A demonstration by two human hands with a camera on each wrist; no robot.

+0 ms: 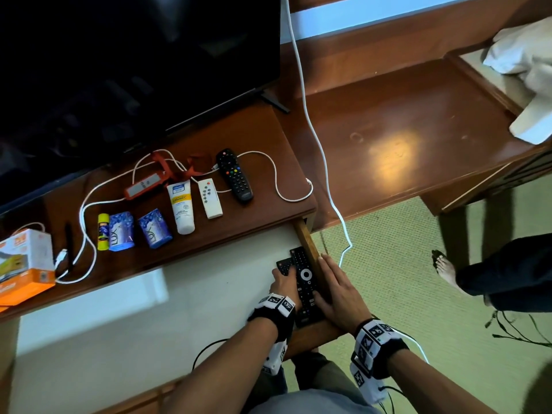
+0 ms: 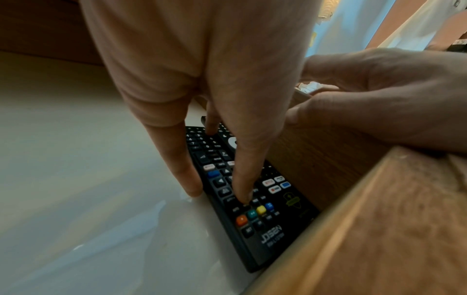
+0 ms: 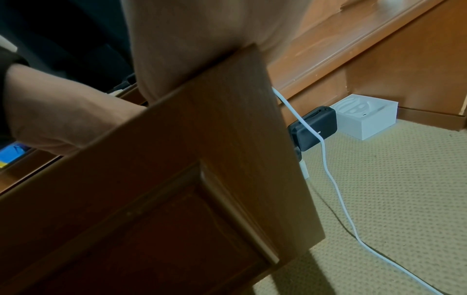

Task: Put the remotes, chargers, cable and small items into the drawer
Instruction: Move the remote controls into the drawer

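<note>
The drawer (image 1: pixel 307 234) stands pulled out, its pale floor (image 2: pixel 88 179) bare on the left. Two black remotes lie by its right wall: a long one (image 1: pixel 306 282) and a shorter one (image 1: pixel 283 264). My left hand (image 1: pixel 285 282) lies on them, and its straight fingertips (image 2: pixel 242 197) press the long remote's (image 2: pixel 265 219) buttons. My right hand (image 1: pixel 337 288) rests flat along that wall (image 2: pixel 316 163), thumb inside. On the tabletop remain a black remote (image 1: pixel 235 176), a white remote (image 1: pixel 210 198), a white cable (image 1: pixel 277 180), an orange tag (image 1: pixel 145 185), a cream tube (image 1: pixel 181 207), two soap boxes (image 1: pixel 121 231) and a glue stick (image 1: pixel 103 231).
A TV (image 1: pixel 134 55) stands behind the items, with an orange box (image 1: pixel 24 264) and a black pen (image 1: pixel 68 246) at the left. A white cord (image 1: pixel 316 144) hangs to the carpet, past a black adapter (image 3: pixel 316 129) and a white box (image 3: pixel 366 117). Another person's bare foot (image 1: pixel 445 270) stands at the right.
</note>
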